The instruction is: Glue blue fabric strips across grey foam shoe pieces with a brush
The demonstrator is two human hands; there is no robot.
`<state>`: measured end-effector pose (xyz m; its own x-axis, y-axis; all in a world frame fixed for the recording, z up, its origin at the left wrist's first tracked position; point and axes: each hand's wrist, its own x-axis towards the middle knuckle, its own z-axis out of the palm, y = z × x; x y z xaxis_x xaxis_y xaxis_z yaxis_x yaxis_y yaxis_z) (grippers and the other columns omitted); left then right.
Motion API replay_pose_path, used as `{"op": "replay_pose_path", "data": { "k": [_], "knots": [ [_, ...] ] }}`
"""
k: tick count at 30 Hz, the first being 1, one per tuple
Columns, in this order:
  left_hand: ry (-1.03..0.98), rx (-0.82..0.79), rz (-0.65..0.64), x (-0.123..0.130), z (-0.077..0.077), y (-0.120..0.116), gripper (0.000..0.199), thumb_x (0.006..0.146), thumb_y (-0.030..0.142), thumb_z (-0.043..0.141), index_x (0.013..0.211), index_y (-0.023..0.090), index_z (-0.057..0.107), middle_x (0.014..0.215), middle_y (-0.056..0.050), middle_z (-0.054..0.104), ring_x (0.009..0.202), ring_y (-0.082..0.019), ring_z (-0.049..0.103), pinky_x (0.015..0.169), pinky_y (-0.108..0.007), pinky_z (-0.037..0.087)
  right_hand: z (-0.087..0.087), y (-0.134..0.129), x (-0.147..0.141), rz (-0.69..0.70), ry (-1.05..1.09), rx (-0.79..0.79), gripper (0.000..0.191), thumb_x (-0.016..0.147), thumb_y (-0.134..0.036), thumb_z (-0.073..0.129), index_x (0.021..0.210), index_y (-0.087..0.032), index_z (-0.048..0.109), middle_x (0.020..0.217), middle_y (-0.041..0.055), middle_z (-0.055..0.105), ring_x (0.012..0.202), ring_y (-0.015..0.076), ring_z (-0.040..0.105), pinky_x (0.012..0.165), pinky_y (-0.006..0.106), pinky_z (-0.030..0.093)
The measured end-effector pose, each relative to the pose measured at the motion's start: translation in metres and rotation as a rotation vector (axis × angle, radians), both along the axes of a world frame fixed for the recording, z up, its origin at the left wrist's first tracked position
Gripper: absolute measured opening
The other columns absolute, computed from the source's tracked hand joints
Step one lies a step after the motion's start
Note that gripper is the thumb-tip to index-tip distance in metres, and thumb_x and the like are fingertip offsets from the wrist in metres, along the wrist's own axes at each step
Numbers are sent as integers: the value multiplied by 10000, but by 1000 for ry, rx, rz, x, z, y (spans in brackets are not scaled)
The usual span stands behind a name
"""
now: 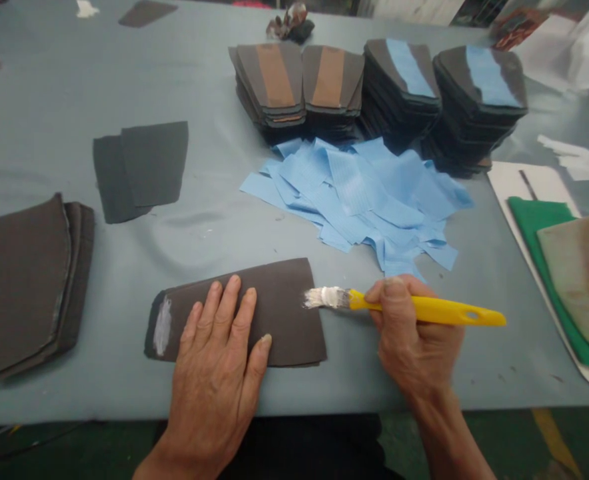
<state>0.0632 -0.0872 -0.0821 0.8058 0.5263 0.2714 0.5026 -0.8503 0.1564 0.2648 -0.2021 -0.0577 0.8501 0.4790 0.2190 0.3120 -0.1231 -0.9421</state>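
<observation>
While the left hand [217, 367] lies flat with its fingers spread on one dark panel [292, 317], pressing on it without gripping, the right hand [417, 347] holds one brush [439, 311] by its yellow handle, thumb and fingers closed around it. The panel rests near the front edge of the table [209, 233], with one white smear [163, 325] at its left end. White-coated bristles [319, 297] reach over its right edge; whether they touch it cannot be told.

Beyond stand four stacks of dark pieces [482, 123], side by side: two topped with a brown strip [274, 77] each, two with a light blue strip [407, 67] each. Just in front of them spreads one heap of blue strips [369, 193], too tangled to count. Two loose dark pieces [157, 163] overlap left of the heap, and one more dark piece [147, 13] lies at the far side.

Part of the panel is hidden under the left hand, and a second layer shows along its lower right edge. One large dark pile [19, 287] is cut off at the left, its layers hard to number. On the right, the frame crops a green sheet [539, 217] on a white board [512, 177]. One brownish clump [289, 23] behind the stacks is unclear.
</observation>
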Motion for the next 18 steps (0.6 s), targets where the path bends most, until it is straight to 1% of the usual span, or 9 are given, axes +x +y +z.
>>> {"op": "replay_pose_path", "data": {
  "k": [3,5,7,9,11,14,16,18],
  "knots": [
    [0,-3,-4,0,0,0,555,1084,289,423,1601,88,409,1705,-191,399,1643,-318,254,1327,-462,162,14,3,-5,-47,-66,99,457,1046,-489,652,705,-186,650,519,-52,463,401,80,396,376,205,272],
    [-6,3,-5,1,0,0,551,1084,290,425,1593,78,420,1697,-200,408,1639,-326,262,1326,-468,165,18,7,-9,-59,-71,152,460,1049,-483,648,696,-188,644,516,-57,450,392,73,371,373,205,252],
    [-15,10,-7,1,-1,1,546,1086,293,424,1582,67,434,1685,-211,422,1632,-334,278,1324,-467,168,14,9,-10,-13,-52,121,480,1052,-523,630,705,-192,639,527,-51,464,408,80,383,390,211,283],
    [-17,13,-10,1,-1,1,544,1087,299,424,1574,58,444,1676,-219,430,1625,-340,291,1324,-463,165,7,8,-8,35,-36,35,506,1054,-576,604,721,-196,635,541,-40,485,435,95,417,415,223,329],
    [-15,13,-13,1,-1,1,543,1087,302,427,1569,53,452,1672,-222,432,1623,-342,292,1325,-459,155,2,4,-5,25,-41,-26,508,1052,-598,599,741,-198,640,553,-36,497,451,105,440,428,232,345],
    [-18,10,-15,1,-1,1,537,1085,293,427,1563,51,459,1668,-222,438,1627,-336,281,1327,-454,148,3,-1,-7,-35,-70,4,468,1062,-561,614,765,-201,652,570,-41,505,447,98,430,419,229,327],
    [-21,11,-18,1,0,1,536,1084,288,426,1562,48,459,1665,-226,439,1629,-333,276,1326,-453,152,5,0,-10,-20,-72,53,447,1074,-534,610,774,-205,655,548,-56,471,431,92,406,411,222,312],
    [-20,13,-21,2,0,1,537,1084,285,426,1565,48,453,1665,-228,437,1630,-333,275,1324,-455,156,4,4,-12,36,-59,58,450,1082,-530,590,776,-206,655,532,-62,445,428,92,404,407,218,306]
  ]
}}
